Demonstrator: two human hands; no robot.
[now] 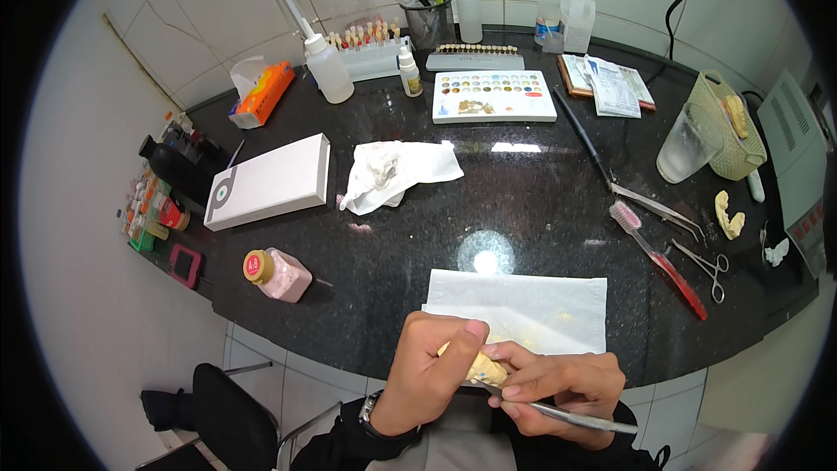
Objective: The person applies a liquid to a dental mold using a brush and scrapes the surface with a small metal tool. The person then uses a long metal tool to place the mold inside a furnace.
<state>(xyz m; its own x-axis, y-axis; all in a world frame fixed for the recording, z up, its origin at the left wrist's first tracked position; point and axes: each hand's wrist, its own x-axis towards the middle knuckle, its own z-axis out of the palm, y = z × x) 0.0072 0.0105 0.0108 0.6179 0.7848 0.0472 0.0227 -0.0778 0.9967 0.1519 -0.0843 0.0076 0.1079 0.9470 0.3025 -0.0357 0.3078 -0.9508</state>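
Note:
Near the front edge of the black table, my left hand [423,375] is closed round a pale yellow plaster dental model [486,372] with small blue marks. My right hand [575,388] grips a slim metal carving knife [586,419] like a pen. Its tip meets the model's lower side, though the blade itself is mostly hidden. Fingers of my right hand also rest close against the model. Under and beyond both hands lies a white paper sheet [514,290], with yellowish crumbs scattered on it.
Left of the sheet stand a pink powder bottle [283,276], a white box [272,181] and a crumpled tissue [392,176]. To the right lie a red-handled brush [667,270], tweezers [656,203], a clamp [703,269] and another plaster model [729,216]. A white palette [494,98] sits farther back.

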